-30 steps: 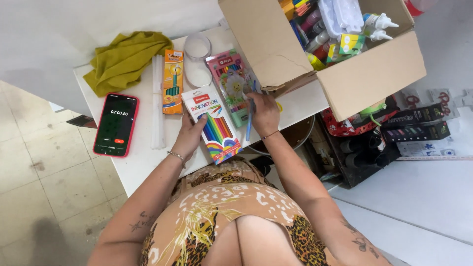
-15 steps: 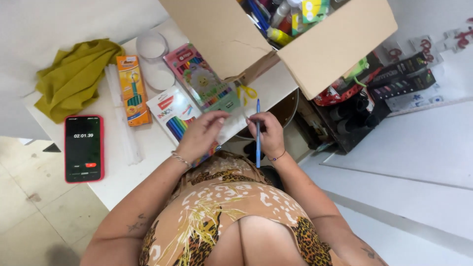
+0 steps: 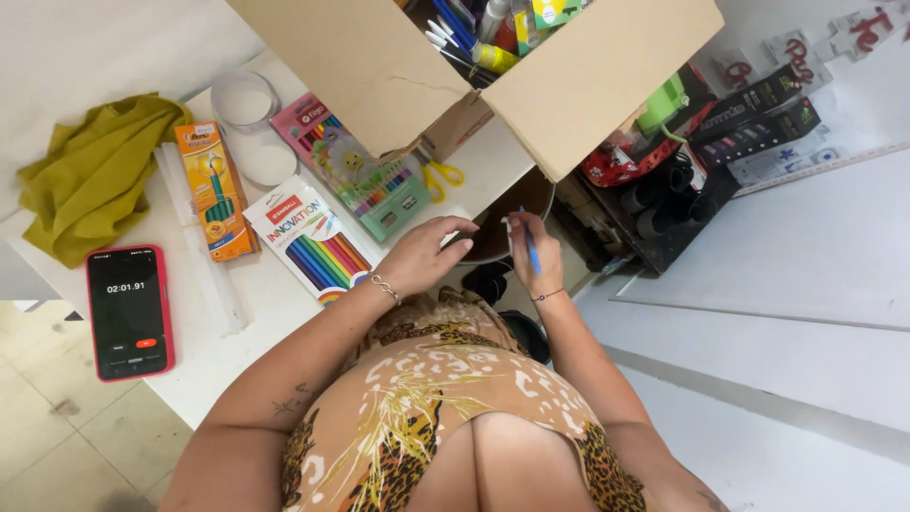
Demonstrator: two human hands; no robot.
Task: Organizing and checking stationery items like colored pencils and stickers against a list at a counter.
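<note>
At the far left of the white table a yellow-green cloth lies crumpled, with a red-cased phone flat in front of it, its screen lit and facing up. Next come a clear ruler, an orange pencil pack, two round clear lids, a white box of coloured pencils and a pink-and-green pack of markers, then yellow-handled scissors under the edge of the open cardboard box, which is full of pens and bottles. The left hand hovers empty over the table's near edge, just beside the box of coloured pencils, its fingers loosely curled and touching nothing that can be seen. The right hand is closed around a blue pen, pinched between thumb and fingers, off the table edge (in the air in front of the body). The pen's long axis runs nearly upright in the view, tilted slightly, the upper end toward the cardboard box and the lower end toward the wrist; which end is the tip cannot be told. By the look of it, the step in hand is handling one pen taken singly, and any next move would call for keeping that pinch steady while the free hand stays clear of the packs.
</note>
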